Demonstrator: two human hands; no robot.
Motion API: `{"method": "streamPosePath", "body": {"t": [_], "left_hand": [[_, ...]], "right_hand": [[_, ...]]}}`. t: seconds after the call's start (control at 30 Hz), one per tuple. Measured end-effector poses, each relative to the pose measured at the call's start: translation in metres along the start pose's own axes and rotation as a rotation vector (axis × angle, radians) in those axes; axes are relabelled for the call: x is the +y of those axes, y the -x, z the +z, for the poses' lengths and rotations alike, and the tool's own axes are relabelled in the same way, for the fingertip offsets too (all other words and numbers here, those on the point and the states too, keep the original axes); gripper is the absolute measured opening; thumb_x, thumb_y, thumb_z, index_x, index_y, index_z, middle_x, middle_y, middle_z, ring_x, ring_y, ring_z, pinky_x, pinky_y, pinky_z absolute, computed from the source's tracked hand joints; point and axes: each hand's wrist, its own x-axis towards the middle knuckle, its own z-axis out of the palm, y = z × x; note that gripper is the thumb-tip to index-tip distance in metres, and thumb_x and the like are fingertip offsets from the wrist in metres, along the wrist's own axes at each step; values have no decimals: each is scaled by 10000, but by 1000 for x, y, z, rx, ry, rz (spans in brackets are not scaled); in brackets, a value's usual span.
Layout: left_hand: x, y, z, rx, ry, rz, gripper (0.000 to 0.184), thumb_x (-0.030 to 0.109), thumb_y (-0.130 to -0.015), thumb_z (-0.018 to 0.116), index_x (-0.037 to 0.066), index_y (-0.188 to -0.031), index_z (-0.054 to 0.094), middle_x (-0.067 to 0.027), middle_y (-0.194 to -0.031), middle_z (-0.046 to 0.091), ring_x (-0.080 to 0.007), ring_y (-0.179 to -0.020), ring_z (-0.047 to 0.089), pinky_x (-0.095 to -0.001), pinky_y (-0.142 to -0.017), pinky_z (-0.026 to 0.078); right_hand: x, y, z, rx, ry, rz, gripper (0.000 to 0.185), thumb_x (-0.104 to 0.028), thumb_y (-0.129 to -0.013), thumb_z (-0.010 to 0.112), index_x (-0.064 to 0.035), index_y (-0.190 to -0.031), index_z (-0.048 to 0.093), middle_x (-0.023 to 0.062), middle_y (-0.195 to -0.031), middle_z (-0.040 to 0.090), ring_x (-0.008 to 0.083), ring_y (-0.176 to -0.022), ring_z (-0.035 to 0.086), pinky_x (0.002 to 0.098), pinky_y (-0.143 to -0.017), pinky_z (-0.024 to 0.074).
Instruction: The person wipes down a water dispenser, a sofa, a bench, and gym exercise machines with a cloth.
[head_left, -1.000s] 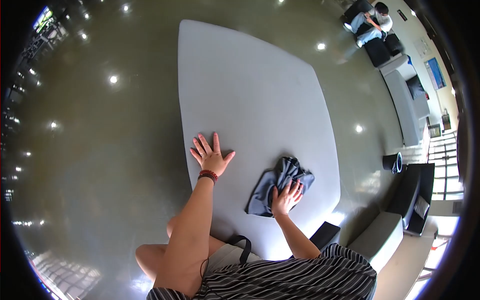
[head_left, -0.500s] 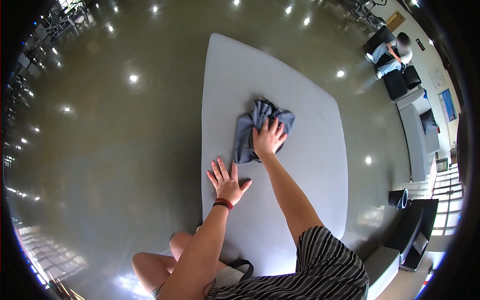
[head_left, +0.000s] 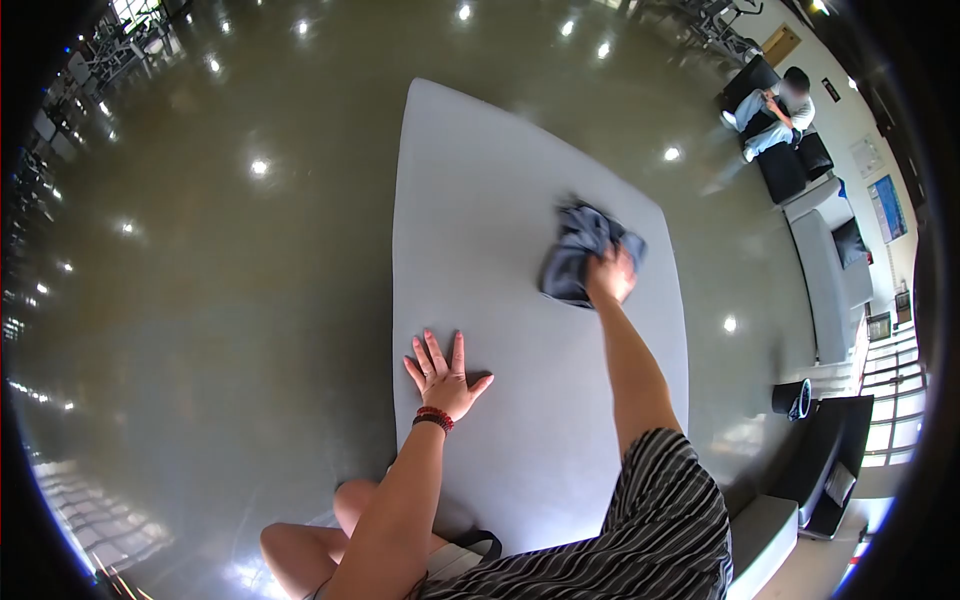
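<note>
The dark grey, crumpled fabric cloth [head_left: 572, 262] is being pressed to the broad, smooth, pale grey slab-like surface [head_left: 500, 240], out toward its far right edge. It is covered in part by the right hand [head_left: 615, 272]; both are blurred, and whether the fingers are curled into the folds or laid over them cannot be told. The left hand [head_left: 448, 392] is planted palm down, open, fingers spread, near the left edge and well apart from the cloth; by it, the lean seems to be braced.

For good strokes, the bunched folds are best spread flat under the palm, pressure kept even, passes overlapped, and the cloth's edge eased off near the rim so that nothing is snagged.

And the writing? No brand or label can be made out on cloth or surface. On the wall, a blue rectangular poster [head_left: 888, 208] and a small dark sign [head_left: 831, 89] are seen, too small to be read.
</note>
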Motion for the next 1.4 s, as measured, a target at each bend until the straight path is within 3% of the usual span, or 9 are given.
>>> {"method": "streamPosePath", "body": {"t": [0.2,0.37,0.57,0.63,0.8,0.93,1.17,1.33,1.4], "left_hand": [[2,-1,-5,-52,-15,-14,1015,756,-794,466,207,-1525,25,-256,-1521,-203,-480,-1385,-203,-685,-1046,-94],[5,0,-12,-86,-9,-4,1003,755,-801,452,207,-1525,27,-261,-1526,-181,-480,-1389,-193,-682,-1049,-89],[1,6,-30,-123,101,45,957,730,-825,445,199,-1525,67,-265,-1536,-131,-470,-1398,-178,-650,-1071,-74],[-4,9,-34,-101,141,81,934,715,-836,447,196,-1524,87,-259,-1541,-118,-468,-1402,-168,-634,-1083,-66],[-52,8,-23,-1,99,292,861,629,-905,405,81,-1508,127,-132,-1582,42,-290,-1464,-6,-455,-1165,54],[-53,11,-17,74,125,306,860,632,-904,395,91,-1512,119,-135,-1581,60,-297,-1463,4,-466,-1161,47],[-70,9,-30,55,521,432,911,540,-881,556,46,-1504,112,-177,-1562,119,-320,-1457,51,-480,-1153,58],[-110,35,-87,85,1065,184,567,312,-922,599,10,-1369,424,-188,-1353,509,-285,-1240,512,-335,-1008,426],[-151,41,-80,172,1203,148,522,310,-939,576,19,-1352,443,-200,-1297,551,-265,-1160,577,-336,-969,461]], "right_hand": [[215,107,-6,93,161,330,538,-487,-889,516,-170,-1324,535,73,-1441,419,259,-1338,359,455,-1078,288],[268,247,-21,64,297,449,550,-491,-903,506,-159,-1342,516,106,-1456,400,269,-1343,362,462,-1078,301],[147,336,-42,9,256,492,710,-615,-851,505,-152,-1387,446,155,-1476,348,365,-1350,320,587,-1040,278],[103,342,-43,8,190,402,784,-641,-824,528,-109,-1390,429,190,-1472,332,400,-1361,282,602,-1043,257],[-2,326,-56,-82,47,225,879,-589,-757,652,-70,-1413,382,187,-1509,237,399,-1412,151,615,-1088,158],[-90,299,-63,-169,-22,15,888,-564,-759,667,-70,-1423,347,177,-1525,195,387,-1416,112,596,-1092,135],[-180,235,-40,-243,101,-257,824,-601,-879,455,-83,-1484,241,193,-1544,151,411,-1417,126,617,-1105,121],[-192,217,-34,-186,136,-270,761,-598,-900,434,-115,-1471,293,178,-1527,208,381,-1413,158,590,-1107,135],[-191,216,-34,-197,143,-253,741,-593,-902,437,-126,-1465,314,160,-1537,202,357,-1423,146,580,-1110,139]]}}
